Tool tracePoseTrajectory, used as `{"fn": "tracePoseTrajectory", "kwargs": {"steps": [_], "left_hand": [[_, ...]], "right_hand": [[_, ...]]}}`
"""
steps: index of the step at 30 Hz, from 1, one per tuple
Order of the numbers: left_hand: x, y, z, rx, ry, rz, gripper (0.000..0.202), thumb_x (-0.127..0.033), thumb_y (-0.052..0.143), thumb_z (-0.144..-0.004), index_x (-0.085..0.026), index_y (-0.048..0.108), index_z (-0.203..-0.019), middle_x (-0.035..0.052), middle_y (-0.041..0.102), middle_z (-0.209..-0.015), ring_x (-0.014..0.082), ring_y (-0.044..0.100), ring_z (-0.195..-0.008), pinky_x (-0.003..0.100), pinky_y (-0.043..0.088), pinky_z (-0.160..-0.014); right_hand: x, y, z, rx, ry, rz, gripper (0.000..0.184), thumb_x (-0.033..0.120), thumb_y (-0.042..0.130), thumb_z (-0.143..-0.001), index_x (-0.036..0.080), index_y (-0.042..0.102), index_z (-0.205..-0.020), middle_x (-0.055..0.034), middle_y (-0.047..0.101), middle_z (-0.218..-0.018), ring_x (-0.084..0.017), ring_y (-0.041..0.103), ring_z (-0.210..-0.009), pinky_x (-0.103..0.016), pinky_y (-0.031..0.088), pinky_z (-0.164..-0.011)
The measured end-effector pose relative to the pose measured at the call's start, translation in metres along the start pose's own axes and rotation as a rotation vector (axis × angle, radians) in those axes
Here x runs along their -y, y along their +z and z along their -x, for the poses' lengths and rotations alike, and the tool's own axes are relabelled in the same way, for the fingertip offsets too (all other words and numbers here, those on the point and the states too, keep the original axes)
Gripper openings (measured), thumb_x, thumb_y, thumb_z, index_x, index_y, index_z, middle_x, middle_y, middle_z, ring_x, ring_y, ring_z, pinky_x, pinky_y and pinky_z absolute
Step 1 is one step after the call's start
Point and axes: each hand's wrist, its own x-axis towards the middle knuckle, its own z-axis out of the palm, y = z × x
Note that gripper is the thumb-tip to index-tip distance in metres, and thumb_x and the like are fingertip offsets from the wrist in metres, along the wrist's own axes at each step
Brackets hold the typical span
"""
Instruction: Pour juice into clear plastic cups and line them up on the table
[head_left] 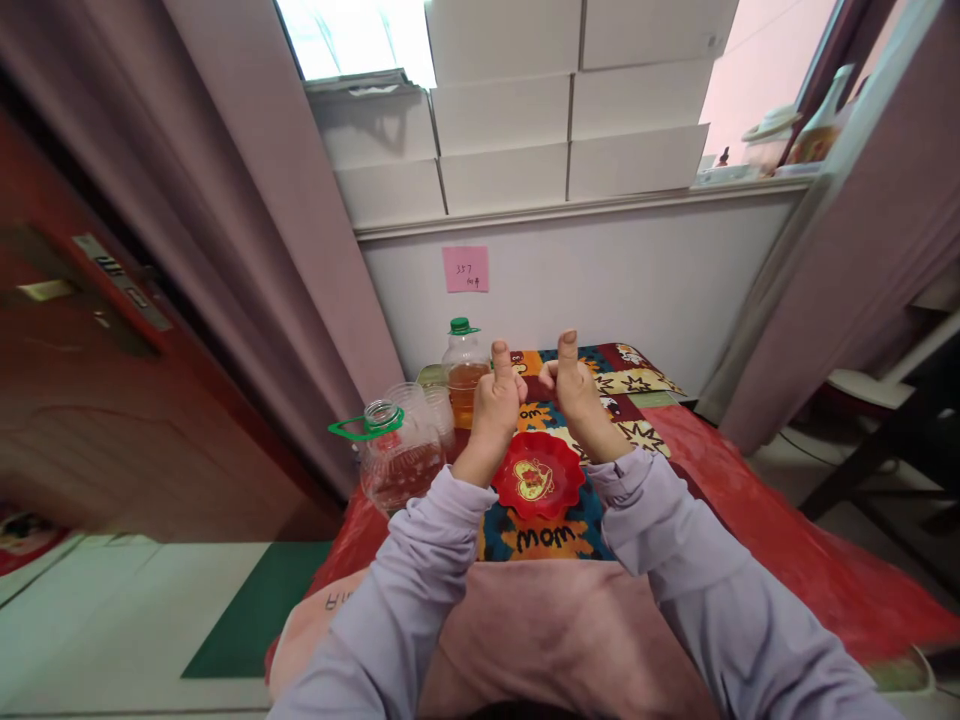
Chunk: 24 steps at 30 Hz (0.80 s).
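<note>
Both of my hands are raised above a small table with thumbs pointing up and fingers curled into fists. My left hand and my right hand hold nothing. Below them a red scalloped plate with a gold design sits on a colourful cloth printed with "mom". Left of my left hand stands a clear plastic jug with its top open and a green handle ring. Behind it a bottle with a green cap holds amber liquid.
A red tablecloth covers the table. A pink sticky note is on the white wall ahead. White boxes are stacked on the sill. Curtains hang on both sides. A dark wooden door stands left.
</note>
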Motion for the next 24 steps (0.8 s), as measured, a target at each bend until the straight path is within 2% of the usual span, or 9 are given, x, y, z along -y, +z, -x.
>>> {"fn": "tracePoseTrajectory", "kwargs": {"steps": [3,9,24], "left_hand": [[-0.002,0.002,0.001,-0.003,0.002,0.001,0.093,-0.100,0.015,-0.096,-0.028,0.046,-0.045,0.0024,0.045,-0.048,0.0167,0.049,-0.052,0.034,0.039,-0.057],[-0.002,0.003,0.003,0.007,0.013,-0.013,0.094,-0.102,0.016,-0.093,-0.028,0.044,-0.043,0.0018,0.042,-0.047,0.0174,0.047,-0.052,0.035,0.038,-0.058],[0.008,0.000,-0.003,0.017,-0.015,-0.101,0.095,-0.102,0.005,-0.092,-0.029,0.047,-0.047,0.0009,0.041,-0.047,0.0181,0.048,-0.053,0.036,0.037,-0.061]], "right_hand": [[-0.008,0.003,0.003,-0.012,0.031,-0.014,0.092,0.108,0.003,-0.088,0.030,0.038,-0.055,0.0010,0.044,-0.049,-0.017,0.046,-0.050,-0.033,0.039,-0.056],[-0.015,0.003,0.005,-0.028,0.015,-0.023,0.094,0.107,-0.005,-0.086,0.029,0.039,-0.056,0.0004,0.046,-0.052,-0.016,0.046,-0.052,-0.032,0.036,-0.056],[-0.017,0.005,0.002,-0.043,-0.004,-0.032,0.093,0.104,-0.010,-0.088,0.029,0.037,-0.057,0.0012,0.040,-0.051,-0.017,0.044,-0.053,-0.033,0.037,-0.058]]}}
